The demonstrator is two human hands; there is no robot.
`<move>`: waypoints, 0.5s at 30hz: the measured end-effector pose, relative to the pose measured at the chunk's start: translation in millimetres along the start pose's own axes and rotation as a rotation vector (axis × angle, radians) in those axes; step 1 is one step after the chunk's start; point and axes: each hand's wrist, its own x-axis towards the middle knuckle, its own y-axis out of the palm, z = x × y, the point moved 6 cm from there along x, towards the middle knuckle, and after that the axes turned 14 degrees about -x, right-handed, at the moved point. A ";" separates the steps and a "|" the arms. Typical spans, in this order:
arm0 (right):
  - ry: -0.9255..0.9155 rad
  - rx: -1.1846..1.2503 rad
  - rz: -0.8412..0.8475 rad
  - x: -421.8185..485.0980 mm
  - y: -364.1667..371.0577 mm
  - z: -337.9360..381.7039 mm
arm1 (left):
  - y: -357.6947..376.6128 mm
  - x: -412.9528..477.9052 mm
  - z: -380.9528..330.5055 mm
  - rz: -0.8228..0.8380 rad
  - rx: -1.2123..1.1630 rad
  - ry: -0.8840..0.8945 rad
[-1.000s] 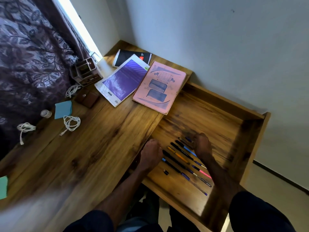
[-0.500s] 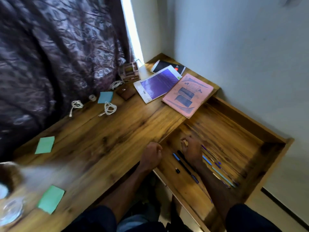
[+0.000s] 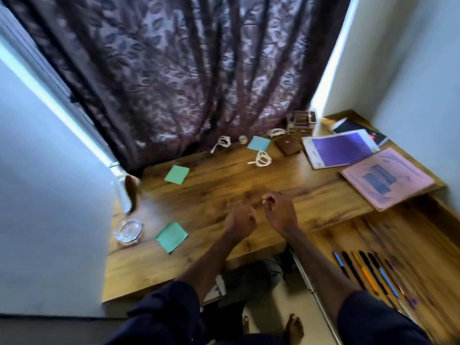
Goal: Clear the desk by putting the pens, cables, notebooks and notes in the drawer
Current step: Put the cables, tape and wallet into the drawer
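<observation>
Note (image 3: 171, 236) lies on the table (image 3: 211, 190) to the left of the left grip (image 3: 240, 219), nearer it than the right grip (image 3: 280, 212); both grips hover loosely curled, empty.

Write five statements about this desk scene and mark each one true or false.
1. The pens lie in the open drawer. True.
2. The pink notebook is in the drawer. False: the pink notebook lies on the desk, one corner overhanging the drawer.
3. Three white cables lie on the desk. True.
4. Every sticky note is green. False: there are two green notes and one blue note.
5. The left hand and right hand are inside the drawer. False: both are above the desk.
</observation>
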 end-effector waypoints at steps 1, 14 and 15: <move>-0.023 -0.003 0.018 0.3 10.3 15.8 | -12.7 -5.0 12.5 0.011 0.022 -0.013; -0.068 -0.079 0.176 -21.1 66.4 71.4 | -73.7 -12.7 94.1 0.113 0.045 -0.068; -0.064 -0.084 0.176 -19.5 64.7 69.8 | -72.8 -10.1 92.9 0.115 0.029 -0.069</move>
